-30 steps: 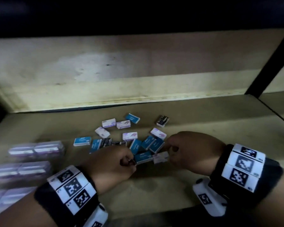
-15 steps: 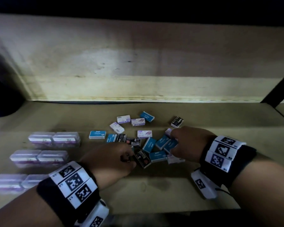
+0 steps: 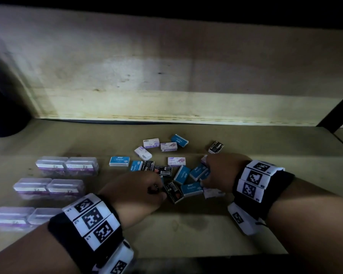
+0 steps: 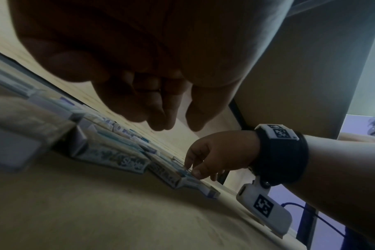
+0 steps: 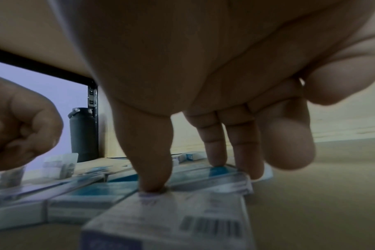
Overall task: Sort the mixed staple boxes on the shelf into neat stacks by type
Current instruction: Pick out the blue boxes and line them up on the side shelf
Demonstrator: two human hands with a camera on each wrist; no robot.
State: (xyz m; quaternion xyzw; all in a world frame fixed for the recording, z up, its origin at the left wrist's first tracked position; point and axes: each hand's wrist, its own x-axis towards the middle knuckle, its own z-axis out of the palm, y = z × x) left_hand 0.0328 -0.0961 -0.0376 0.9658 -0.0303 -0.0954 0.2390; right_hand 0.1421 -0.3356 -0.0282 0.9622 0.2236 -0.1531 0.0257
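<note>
Mixed staple boxes (image 3: 162, 167) lie scattered on the wooden shelf (image 3: 186, 230), in blue, white-and-purple and black types. Left hand (image 3: 135, 191): fingers curled, knuckles beside a tilted black staple box (image 3: 173, 191); whether it grips anything cannot be told. Right hand (image 3: 220, 171): fingers straight, fingertips (image 5: 152, 184) pressing down on a white-and-purple staple box (image 5: 182, 218) and the blue staple boxes (image 5: 208, 179) behind it. Clear plastic cases (image 3: 66, 166) sit in paired rows at the left, well apart from the scatter
</note>
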